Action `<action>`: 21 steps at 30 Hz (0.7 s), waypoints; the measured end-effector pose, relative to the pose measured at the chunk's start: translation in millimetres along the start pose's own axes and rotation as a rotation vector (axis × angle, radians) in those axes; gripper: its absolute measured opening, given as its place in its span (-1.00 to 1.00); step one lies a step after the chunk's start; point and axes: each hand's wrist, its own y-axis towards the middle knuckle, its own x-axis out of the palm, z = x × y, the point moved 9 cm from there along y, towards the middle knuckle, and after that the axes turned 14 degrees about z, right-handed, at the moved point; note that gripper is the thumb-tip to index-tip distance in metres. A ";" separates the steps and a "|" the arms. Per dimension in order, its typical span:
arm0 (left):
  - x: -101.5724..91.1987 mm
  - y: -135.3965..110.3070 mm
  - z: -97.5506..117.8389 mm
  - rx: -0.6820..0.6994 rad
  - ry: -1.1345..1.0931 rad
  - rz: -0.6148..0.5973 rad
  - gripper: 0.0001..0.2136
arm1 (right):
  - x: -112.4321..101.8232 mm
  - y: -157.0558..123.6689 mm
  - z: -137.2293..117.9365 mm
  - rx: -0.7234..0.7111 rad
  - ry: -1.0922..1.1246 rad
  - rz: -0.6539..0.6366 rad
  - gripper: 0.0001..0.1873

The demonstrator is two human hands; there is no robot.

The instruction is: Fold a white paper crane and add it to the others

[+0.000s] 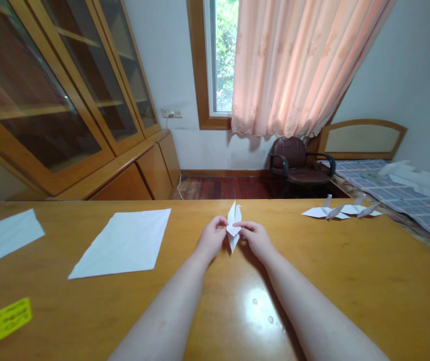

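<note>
Fingers of the left hand (211,236) and right hand (258,241) pinch one paper crane (233,231) from either side, over mid-desk (335,271). Left to right: cropped paper sheet (7,238), whole paper sheet (124,243), both unfolded. Held crane: neck and tail raised, mostly shaped; wing state hard to judge at this size. Far right: two spread-winged cranes (314,212), judged complete.

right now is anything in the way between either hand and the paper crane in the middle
Nothing visible: the left hand and right hand both hold the crane. The sheets lie off to the left, the other cranes off to the right.
</note>
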 end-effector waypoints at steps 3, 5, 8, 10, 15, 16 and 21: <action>2.6 0.3 -3.2 -0.051 -0.074 -0.016 -0.91 | -1.0 -1.3 -4.2 -0.017 -0.016 0.012 -0.77; 3.6 0.1 -6.6 -0.096 -0.099 -0.027 -0.90 | -1.6 -1.7 -6.3 -0.026 -0.027 0.020 -0.76; 4.3 -1.1 -8.9 -0.122 -0.082 -0.043 -0.83 | -3.8 -1.4 -9.1 -0.052 -0.053 0.044 -0.77; 6.0 -2.0 -8.6 -0.115 -0.075 -0.065 -0.79 | -5.3 -1.1 -10.3 -0.074 -0.069 0.059 -0.77; 7.9 -0.8 -9.3 -0.075 -0.081 -0.073 -0.80 | -6.1 0.3 -5.7 -0.070 -0.071 0.057 -0.73; 7.9 0.0 -10.0 -0.070 -0.085 -0.070 -0.80 | -6.3 0.7 -4.4 -0.066 -0.066 0.056 -0.73; 3.6 5.3 -9.1 0.007 -0.038 -0.028 -0.80 | -0.5 -0.1 -0.6 -0.024 0.041 -0.007 -0.76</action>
